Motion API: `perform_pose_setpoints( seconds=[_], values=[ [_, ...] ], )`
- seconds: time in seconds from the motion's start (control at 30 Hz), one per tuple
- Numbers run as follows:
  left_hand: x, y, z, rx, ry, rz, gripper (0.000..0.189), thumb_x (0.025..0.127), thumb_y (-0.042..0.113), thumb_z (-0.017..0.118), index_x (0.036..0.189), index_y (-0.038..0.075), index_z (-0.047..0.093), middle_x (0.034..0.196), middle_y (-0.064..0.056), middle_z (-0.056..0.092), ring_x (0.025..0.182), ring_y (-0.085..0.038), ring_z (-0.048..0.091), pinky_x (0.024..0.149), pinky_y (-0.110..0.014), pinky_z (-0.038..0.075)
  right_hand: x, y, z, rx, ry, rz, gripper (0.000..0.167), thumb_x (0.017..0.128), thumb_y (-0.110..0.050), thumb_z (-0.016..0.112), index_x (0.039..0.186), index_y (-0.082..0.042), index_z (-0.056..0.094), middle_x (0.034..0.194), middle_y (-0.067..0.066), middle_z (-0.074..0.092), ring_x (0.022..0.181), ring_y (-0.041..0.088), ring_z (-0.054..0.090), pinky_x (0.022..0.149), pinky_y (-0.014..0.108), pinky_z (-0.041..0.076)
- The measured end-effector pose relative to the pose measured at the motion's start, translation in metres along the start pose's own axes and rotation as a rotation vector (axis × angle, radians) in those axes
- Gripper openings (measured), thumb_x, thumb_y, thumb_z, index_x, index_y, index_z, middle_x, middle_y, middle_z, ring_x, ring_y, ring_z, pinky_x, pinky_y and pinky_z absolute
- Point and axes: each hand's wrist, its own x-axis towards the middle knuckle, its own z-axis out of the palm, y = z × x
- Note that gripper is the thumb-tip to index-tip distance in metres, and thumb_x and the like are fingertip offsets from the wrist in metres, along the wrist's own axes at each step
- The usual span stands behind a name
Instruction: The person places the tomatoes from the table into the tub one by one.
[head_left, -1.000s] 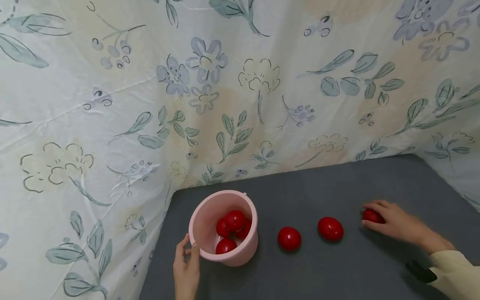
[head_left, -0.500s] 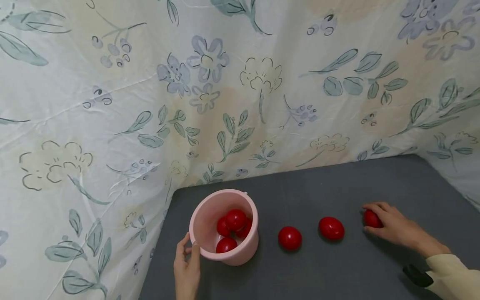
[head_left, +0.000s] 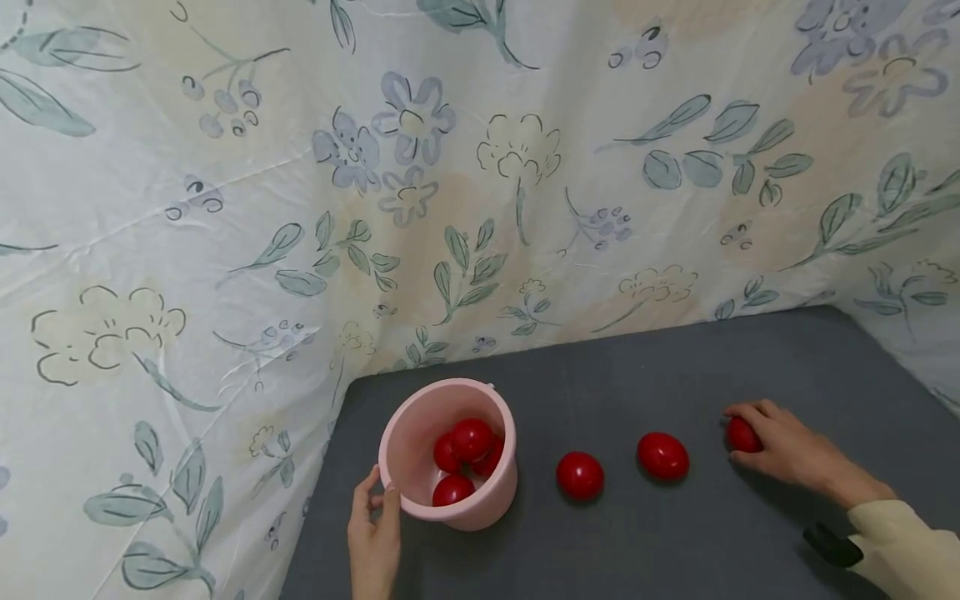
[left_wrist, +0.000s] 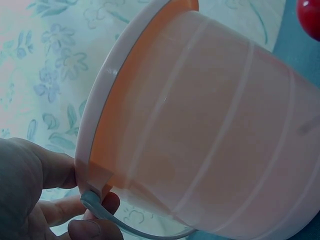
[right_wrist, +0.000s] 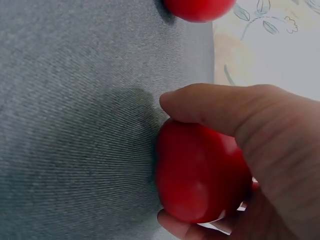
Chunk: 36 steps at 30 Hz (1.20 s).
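Note:
My left hand grips the rim of a pink plastic bucket at its near left side. In the left wrist view, thumb and fingers are at the rim of the bucket, where its pale handle joins. Several shiny red tomatoes lie inside. Over on the right, my right hand holds another smooth red tomato low at the grey tabletop. The right wrist view has the thumb on one side of this tomato and fingertips on the opposite side.
Two more tomatoes stand between bucket and right hand: a rounder one and an oval one. A floral cloth hangs behind the grey table and along its sides. A dark object sits at the right cuff.
The right hand and sleeve have shifted slightly left, with the fingers settled round the tomato. The left hand, bucket and other tomatoes have stayed in place.

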Motion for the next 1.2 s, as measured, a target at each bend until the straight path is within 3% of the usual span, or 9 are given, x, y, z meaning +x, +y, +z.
perform_pose_setpoints(
  seconds=[0.17,0.37,0.57,0.9,1.2],
  values=[
    [0.000,0.000,0.000,-0.012,0.000,-0.009,0.046,0.103,0.021,0.052,0.146,0.004,0.048,0.104,-0.018,0.065,0.075,-0.013,0.062,0.061,-0.023,0.043,0.006,-0.005,-0.008,0.007,0.000,-0.014,0.065,0.080,-0.031,0.082,0.132,-0.001,0.056,0.120,0.028,0.055,0.100,0.041,0.056,0.067,0.047,0.053],
    [0.000,-0.001,-0.001,-0.011,-0.010,-0.019,0.046,0.104,0.021,0.052,0.147,0.005,0.047,0.106,-0.019,0.065,0.081,-0.020,0.066,0.062,-0.023,0.044,0.015,-0.022,-0.029,0.088,-0.013,-0.124,0.064,0.082,-0.029,0.082,0.133,-0.001,0.056,0.119,0.023,0.056,0.097,0.031,0.060,0.065,0.035,0.054],
    [0.000,-0.001,-0.002,-0.008,-0.013,-0.019,0.046,0.104,0.021,0.051,0.147,0.005,0.046,0.105,-0.018,0.064,0.077,-0.016,0.063,0.061,-0.023,0.044,0.022,-0.054,-0.080,0.150,-0.107,-0.167,0.065,0.084,-0.033,0.082,0.136,-0.006,0.054,0.122,0.018,0.056,0.101,0.025,0.060,0.068,0.030,0.055],
    [0.002,-0.001,-0.003,-0.013,-0.029,-0.017,0.047,0.104,0.022,0.051,0.148,0.006,0.046,0.107,-0.018,0.064,0.077,-0.013,0.060,0.062,-0.023,0.044,0.029,-0.092,-0.163,0.124,-0.096,-0.165,0.067,0.085,-0.028,0.082,0.140,-0.009,0.049,0.132,0.018,0.054,0.108,0.030,0.057,0.068,0.031,0.056],
    [0.003,0.000,0.000,-0.003,-0.028,-0.034,0.048,0.104,0.022,0.051,0.148,0.005,0.045,0.108,-0.018,0.064,0.085,-0.022,0.065,0.064,-0.023,0.046,0.037,-0.117,-0.213,0.043,-0.014,-0.180,0.075,0.079,-0.021,0.086,0.142,-0.010,0.046,0.136,0.019,0.049,0.114,0.041,0.052,0.067,0.035,0.058]
  ],
)
